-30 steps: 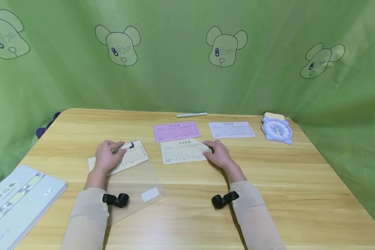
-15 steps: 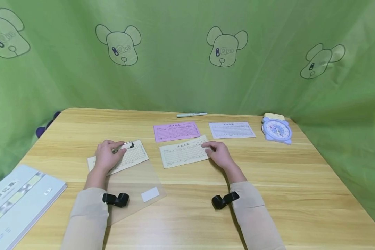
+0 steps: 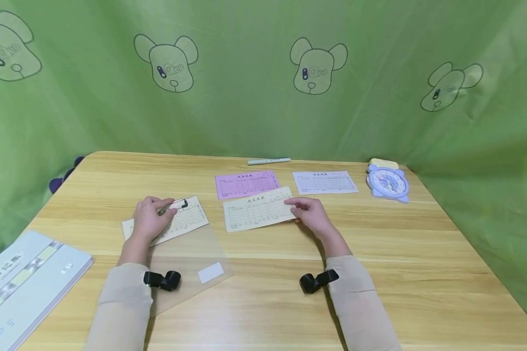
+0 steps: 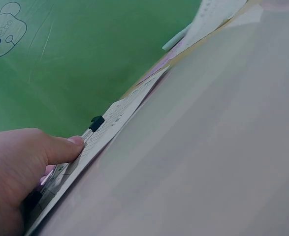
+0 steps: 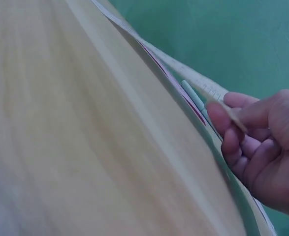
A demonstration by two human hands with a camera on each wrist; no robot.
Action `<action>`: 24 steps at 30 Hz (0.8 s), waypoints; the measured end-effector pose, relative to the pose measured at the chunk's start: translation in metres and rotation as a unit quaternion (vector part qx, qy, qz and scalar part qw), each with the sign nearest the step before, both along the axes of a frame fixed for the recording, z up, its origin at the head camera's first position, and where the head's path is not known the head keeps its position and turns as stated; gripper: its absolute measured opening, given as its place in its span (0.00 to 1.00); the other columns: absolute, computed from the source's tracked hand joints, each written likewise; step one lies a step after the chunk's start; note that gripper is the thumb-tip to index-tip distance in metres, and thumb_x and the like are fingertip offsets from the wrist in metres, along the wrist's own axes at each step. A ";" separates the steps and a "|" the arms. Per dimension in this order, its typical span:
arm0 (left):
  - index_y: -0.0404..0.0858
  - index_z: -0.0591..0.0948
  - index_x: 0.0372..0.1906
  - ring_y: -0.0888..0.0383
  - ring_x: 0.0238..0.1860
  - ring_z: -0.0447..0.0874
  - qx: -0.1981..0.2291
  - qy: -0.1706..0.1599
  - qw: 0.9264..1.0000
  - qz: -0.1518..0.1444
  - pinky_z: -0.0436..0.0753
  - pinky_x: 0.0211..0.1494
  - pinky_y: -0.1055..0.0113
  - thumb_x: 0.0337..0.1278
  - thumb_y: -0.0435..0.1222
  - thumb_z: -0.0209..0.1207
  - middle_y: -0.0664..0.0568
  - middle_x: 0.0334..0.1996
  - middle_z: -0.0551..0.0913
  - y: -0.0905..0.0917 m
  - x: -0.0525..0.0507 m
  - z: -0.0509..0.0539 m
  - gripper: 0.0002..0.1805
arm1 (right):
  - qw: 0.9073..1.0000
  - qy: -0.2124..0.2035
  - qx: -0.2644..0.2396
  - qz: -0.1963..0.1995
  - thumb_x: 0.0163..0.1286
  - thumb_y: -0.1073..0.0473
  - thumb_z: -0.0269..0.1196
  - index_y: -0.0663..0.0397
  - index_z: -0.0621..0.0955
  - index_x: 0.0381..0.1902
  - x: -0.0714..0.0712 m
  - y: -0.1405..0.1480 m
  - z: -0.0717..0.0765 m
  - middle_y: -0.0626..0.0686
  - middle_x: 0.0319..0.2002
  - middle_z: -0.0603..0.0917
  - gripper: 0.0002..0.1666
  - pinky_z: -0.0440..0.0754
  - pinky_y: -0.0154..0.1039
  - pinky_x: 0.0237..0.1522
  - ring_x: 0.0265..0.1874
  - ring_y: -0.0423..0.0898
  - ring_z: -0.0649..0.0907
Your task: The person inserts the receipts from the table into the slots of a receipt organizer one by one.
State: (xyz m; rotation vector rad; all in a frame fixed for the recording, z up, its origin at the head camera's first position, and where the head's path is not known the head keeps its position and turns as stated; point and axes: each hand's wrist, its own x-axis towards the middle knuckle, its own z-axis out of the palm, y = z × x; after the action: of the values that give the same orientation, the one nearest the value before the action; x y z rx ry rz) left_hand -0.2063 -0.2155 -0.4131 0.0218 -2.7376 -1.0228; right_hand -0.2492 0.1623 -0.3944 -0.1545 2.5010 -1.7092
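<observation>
At the left, a see-through clipboard [image 3: 193,265] lies on the table with a printed paper form [image 3: 188,218] at its top end. My left hand [image 3: 151,218] grips the metal clip [image 3: 180,204] there; the left wrist view shows its thumb against the clip by a black end piece [image 4: 97,123]. A loose cream printed form [image 3: 254,212] is pinched at its right edge between my right thumb and fingers. In the right wrist view this form appears nearly edge-on, raised off the table by my right hand [image 5: 267,142].
Behind the cream form lie a pink form [image 3: 246,184] and a white form [image 3: 326,182]. A capped pen [image 3: 269,161] rests near the back edge. A blue toy clock [image 3: 388,183] occupies the right rear, a large pale-blue book [image 3: 30,287] the left front.
The cream form's right end has swung upward and the sheet has lifted in my right hand, partly covering the pink form's edge. My left hand stays on the clip.
</observation>
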 end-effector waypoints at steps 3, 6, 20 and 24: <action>0.35 0.74 0.51 0.43 0.43 0.60 -0.003 0.000 1.000 0.001 0.59 0.44 0.51 0.53 0.40 0.54 0.38 0.43 0.67 0.000 0.001 0.001 0.20 | 0.999 -0.010 -0.037 0.004 0.57 0.73 0.55 0.65 0.76 0.45 0.000 -0.001 0.003 0.58 0.40 0.74 0.16 0.76 0.34 0.28 0.24 0.43 0.75; 0.35 0.74 0.51 0.43 0.43 0.61 -0.005 0.001 1.000 0.003 0.59 0.43 0.51 0.53 0.39 0.54 0.38 0.43 0.68 0.001 0.001 0.001 0.20 | 0.998 -0.007 -0.061 0.017 0.56 0.74 0.55 0.67 0.75 0.46 0.001 -0.004 0.008 0.61 0.42 0.74 0.17 0.77 0.36 0.31 0.26 0.43 0.76; 0.34 0.74 0.50 0.42 0.44 0.62 -0.017 -0.001 1.000 0.006 0.61 0.43 0.51 0.53 0.39 0.53 0.37 0.43 0.68 0.003 0.001 0.005 0.19 | 0.992 -0.031 -0.088 0.091 0.56 0.75 0.55 0.71 0.75 0.43 0.007 -0.047 0.016 0.63 0.38 0.77 0.14 0.78 0.35 0.26 0.22 0.48 0.80; 0.34 0.74 0.50 0.42 0.44 0.62 -0.023 -0.001 1.000 0.008 0.61 0.43 0.51 0.53 0.39 0.53 0.37 0.43 0.69 0.003 0.001 0.005 0.19 | 0.990 -0.043 -0.080 0.110 0.56 0.74 0.55 0.71 0.76 0.41 0.007 -0.065 0.015 0.60 0.36 0.78 0.13 0.78 0.36 0.26 0.22 0.49 0.80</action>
State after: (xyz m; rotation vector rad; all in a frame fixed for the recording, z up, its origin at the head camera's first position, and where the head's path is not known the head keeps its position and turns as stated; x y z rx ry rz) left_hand -0.2049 -0.2126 -0.4082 0.0372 -2.7573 -0.9559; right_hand -0.2421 0.0974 -0.3798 -0.3478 2.1937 -1.7816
